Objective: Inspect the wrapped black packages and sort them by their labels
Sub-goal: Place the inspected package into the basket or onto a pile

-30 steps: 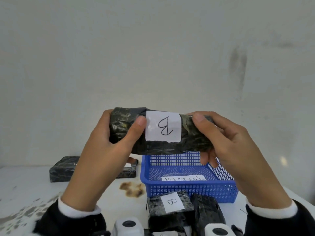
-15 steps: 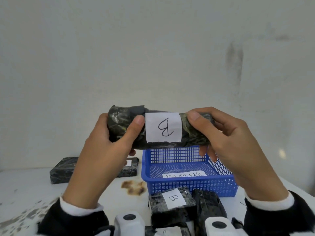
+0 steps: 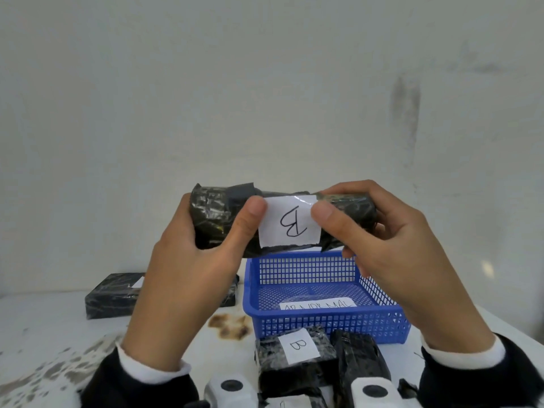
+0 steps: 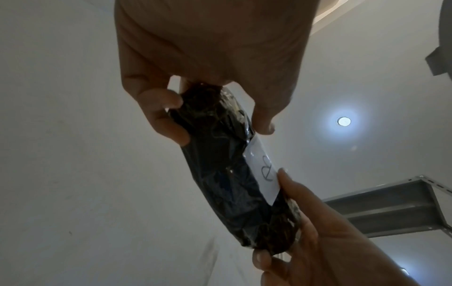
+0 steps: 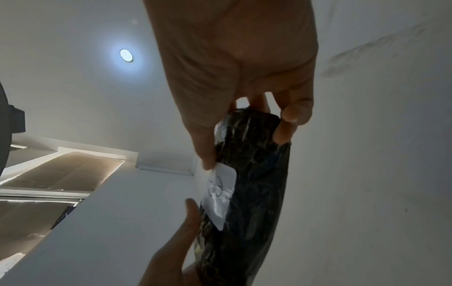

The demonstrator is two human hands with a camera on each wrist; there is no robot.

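Both hands hold one black package (image 3: 215, 222) up in the air, above the far side of a blue basket (image 3: 323, 322). The package is long and lumpy, wrapped in shiny, crinkly black plastic with see-through tape around it. A white paper label (image 3: 290, 226) with a "B" written by hand sits in its middle. The letter looks turned sideways.

The left hand (image 3: 188, 278) grips the left end, with its fingers curled round the back and its thumb pressed on the front just beside the label. The right hand (image 3: 391, 257) grips the right end the same way, and its thumb touches the label's right edge. The hands cover part of the package's ends.

The basket is plastic with a grid of small holes. A white paper strip (image 3: 319, 306) with writing lies flat inside it; the words are hard to read. On the white table (image 3: 44, 334), near the person, lies another package with a "B" label (image 3: 294, 357), and one more black package (image 3: 360, 360) lies right beside it. On the far left lies a flat black package (image 3: 112, 295), partly hidden by the left arm. A brown stain (image 3: 229, 326) marks the table left of the basket. A plain white wall (image 3: 265, 83) stands behind everything.
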